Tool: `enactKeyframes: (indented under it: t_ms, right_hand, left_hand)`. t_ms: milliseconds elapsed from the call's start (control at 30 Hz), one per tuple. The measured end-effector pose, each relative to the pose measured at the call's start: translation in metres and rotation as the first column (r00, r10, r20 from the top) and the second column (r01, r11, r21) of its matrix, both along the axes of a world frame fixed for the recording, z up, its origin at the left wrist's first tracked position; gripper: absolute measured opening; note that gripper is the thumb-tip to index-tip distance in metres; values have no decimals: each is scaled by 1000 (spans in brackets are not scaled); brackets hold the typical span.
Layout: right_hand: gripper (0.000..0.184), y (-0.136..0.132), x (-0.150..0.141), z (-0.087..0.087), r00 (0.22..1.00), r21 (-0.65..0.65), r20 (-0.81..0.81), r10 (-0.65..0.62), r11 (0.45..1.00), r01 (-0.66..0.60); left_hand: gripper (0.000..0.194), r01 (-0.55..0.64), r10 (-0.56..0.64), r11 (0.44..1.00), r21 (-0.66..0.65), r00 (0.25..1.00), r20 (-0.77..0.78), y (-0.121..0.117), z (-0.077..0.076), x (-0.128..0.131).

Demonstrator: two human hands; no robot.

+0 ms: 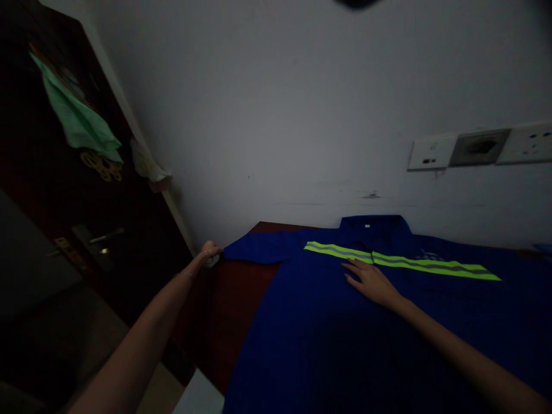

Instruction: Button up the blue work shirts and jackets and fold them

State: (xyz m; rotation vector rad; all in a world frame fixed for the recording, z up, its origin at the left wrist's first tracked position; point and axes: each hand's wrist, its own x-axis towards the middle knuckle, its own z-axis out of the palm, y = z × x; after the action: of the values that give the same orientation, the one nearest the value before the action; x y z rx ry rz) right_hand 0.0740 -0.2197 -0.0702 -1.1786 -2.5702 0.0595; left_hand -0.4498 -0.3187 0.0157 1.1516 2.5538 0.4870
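Observation:
A blue work shirt (293,322) with a yellow-green reflective stripe (431,263) across its chest lies spread on a dark red table (233,293). Its collar (375,223) points toward the wall. My left hand (211,249) is closed on the end of the shirt's left-side sleeve (259,247), which is stretched out past the table's left edge. My right hand (368,280) rests flat on the chest, fingers spread, its fingertips at the stripe near the front opening. The shirt's lower part is very dark.
A white wall (276,115) with sockets (478,148) stands right behind the table. To the left is a dark door (47,161) with a metal handle (103,236) and a green cloth (77,115) hanging on it. A pale box-like surface (200,394) shows below the table edge.

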Motion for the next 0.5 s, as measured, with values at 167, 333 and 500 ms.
enactKeyframes:
  t_ms: [167, 333, 500]
  right_hand:
    - [49, -3, -4, 15, 1000, -34, 21, 5, 999, -4]
    - [48, -4, -36, 44, 986, -135, -167, 25, 990, -48]
    - [36, -8, -101, 74, 830, -392, -541, -134, 914, -108]
  left_hand:
    - [18, 87, -83, 994, 73, 995, -51, 16, 33, 6]
    - [19, 220, -216, 966, 137, 975, -45, 26, 70, 34]
    - [17, 376, -388, 901, 219, 922, 14, 30, 91, 85]
